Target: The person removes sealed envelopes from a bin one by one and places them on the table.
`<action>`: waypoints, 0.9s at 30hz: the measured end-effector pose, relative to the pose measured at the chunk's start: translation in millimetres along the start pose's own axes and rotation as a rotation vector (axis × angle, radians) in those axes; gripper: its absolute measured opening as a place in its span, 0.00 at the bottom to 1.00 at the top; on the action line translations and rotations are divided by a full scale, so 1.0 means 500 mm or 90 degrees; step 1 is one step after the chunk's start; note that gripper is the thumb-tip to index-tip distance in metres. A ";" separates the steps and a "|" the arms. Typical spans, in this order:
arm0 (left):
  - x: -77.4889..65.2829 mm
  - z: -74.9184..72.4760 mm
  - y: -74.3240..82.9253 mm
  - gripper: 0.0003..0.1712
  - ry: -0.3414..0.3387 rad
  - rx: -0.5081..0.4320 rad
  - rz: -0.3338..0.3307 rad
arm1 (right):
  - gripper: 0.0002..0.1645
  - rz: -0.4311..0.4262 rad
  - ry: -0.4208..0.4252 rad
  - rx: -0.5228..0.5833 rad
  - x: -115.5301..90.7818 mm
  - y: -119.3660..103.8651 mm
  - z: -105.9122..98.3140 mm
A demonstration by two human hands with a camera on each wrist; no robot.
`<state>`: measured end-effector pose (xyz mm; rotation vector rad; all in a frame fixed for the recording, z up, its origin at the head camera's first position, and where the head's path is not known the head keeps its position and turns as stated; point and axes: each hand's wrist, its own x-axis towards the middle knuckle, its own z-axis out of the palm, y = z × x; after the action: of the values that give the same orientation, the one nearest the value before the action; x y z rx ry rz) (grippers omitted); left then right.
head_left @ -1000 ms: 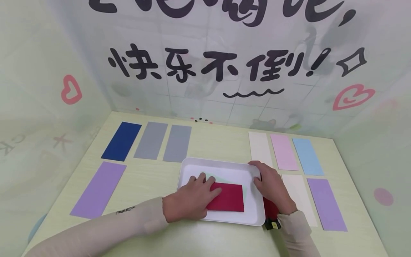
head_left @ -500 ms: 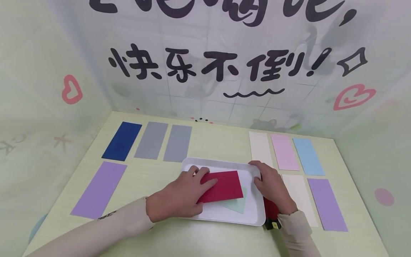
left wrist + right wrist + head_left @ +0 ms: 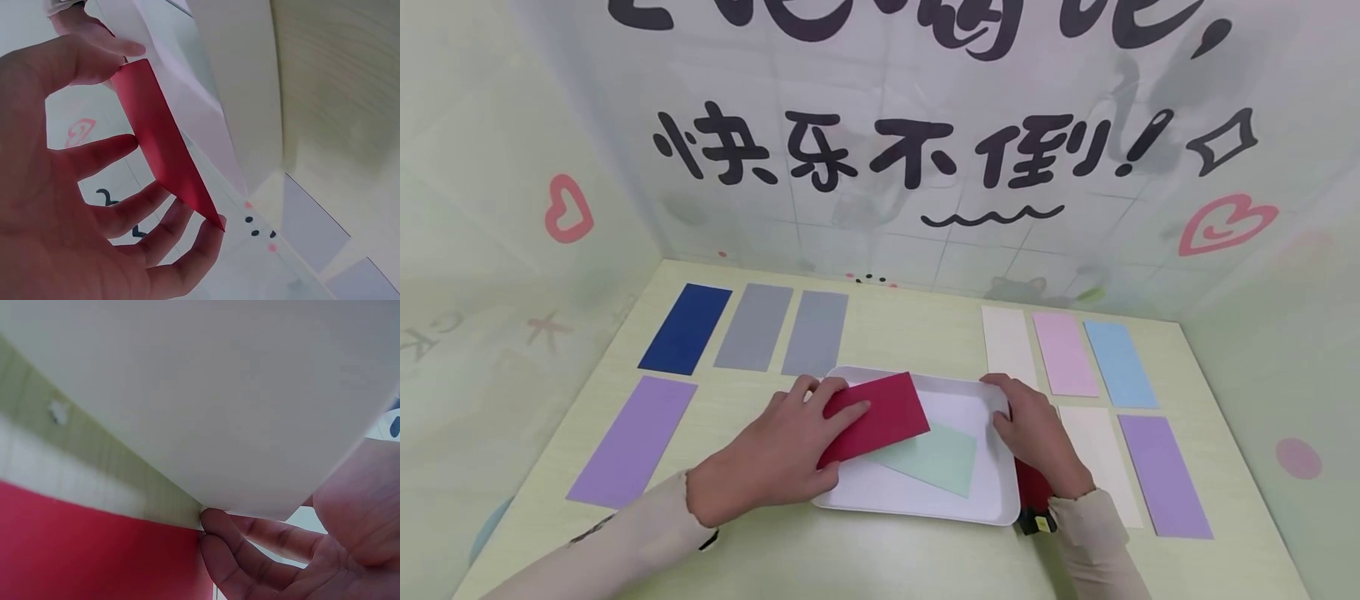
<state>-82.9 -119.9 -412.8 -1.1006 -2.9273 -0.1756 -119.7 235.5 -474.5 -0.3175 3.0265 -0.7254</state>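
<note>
In the head view my left hand [image 3: 771, 454] holds a red card [image 3: 880, 417] above the left part of a white tray [image 3: 992, 500]. The left wrist view has the red card [image 3: 159, 131] gripped by its edges between thumb and fingertips, tilted and lifted. A mint-green card [image 3: 932, 458] lies in the tray, partly covered by the red one. My right hand [image 3: 1037, 433] grips the tray's right rim, thumb inside. In the right wrist view, its fingers [image 3: 250, 556] are at the tray's outer wall [image 3: 219, 412].
Another red card [image 3: 1032, 483] lies under my right forearm. On the left of the table are a dark blue card [image 3: 685, 329], grey cards [image 3: 752, 327] and a purple card [image 3: 632, 442]. Cream [image 3: 1097, 458], pink [image 3: 1065, 354], light blue [image 3: 1122, 364] and purple [image 3: 1165, 475] cards lie on the right.
My left hand has lifted the red card and carried it left and up across the tray, uncovering more of the mint-green card. The right hand stays on the tray rim.
</note>
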 end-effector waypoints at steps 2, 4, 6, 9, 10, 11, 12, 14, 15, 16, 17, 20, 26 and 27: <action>-0.010 0.000 -0.007 0.49 0.001 -0.003 -0.021 | 0.29 0.003 -0.003 0.000 0.001 0.000 0.000; -0.022 0.001 -0.015 0.51 -0.002 -0.006 -0.047 | 0.29 0.008 -0.007 0.000 0.002 -0.001 0.000; -0.035 0.005 -0.022 0.51 0.000 -0.010 -0.074 | 0.29 0.013 -0.010 0.002 0.003 -0.002 0.001; -0.057 0.013 -0.032 0.49 0.012 -0.015 -0.114 | 0.29 0.016 -0.013 0.002 0.002 -0.001 0.001; -0.065 0.016 -0.034 0.48 0.017 -0.016 -0.127 | 0.29 0.016 -0.013 0.002 0.003 -0.001 0.001; -0.073 0.019 -0.037 0.47 0.022 -0.018 -0.141 | 0.29 0.016 -0.013 0.001 0.003 -0.001 0.001; -0.082 0.022 -0.039 0.47 0.026 -0.021 -0.154 | 0.29 0.016 -0.013 0.000 0.002 -0.002 0.001; -0.099 0.028 -0.043 0.46 0.034 -0.030 -0.182 | 0.29 0.016 -0.014 -0.001 0.002 -0.002 0.001; -0.107 0.031 -0.045 0.46 0.036 -0.037 -0.195 | 0.29 0.016 -0.014 -0.002 0.002 -0.002 0.001; -0.115 0.034 -0.046 0.45 0.038 -0.043 -0.208 | 0.29 0.015 -0.014 -0.001 0.001 -0.002 0.001; -0.123 0.038 -0.047 0.45 0.039 -0.049 -0.221 | 0.29 0.014 -0.014 -0.001 0.001 -0.002 0.001; -0.142 0.048 -0.051 0.43 0.036 -0.061 -0.256 | 0.29 0.010 -0.014 0.001 -0.001 -0.001 0.000; -0.170 0.066 -0.058 0.43 0.016 -0.052 -0.326 | 0.29 0.005 -0.007 0.005 -0.002 0.000 0.001; -0.174 0.068 -0.058 0.44 0.013 -0.051 -0.335 | 0.29 0.005 -0.006 0.004 -0.002 0.000 0.001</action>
<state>-35.5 -195.3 -453.9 -0.3020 -3.1412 -0.3034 -118.7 235.5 -474.9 -0.3086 3.0135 -0.7316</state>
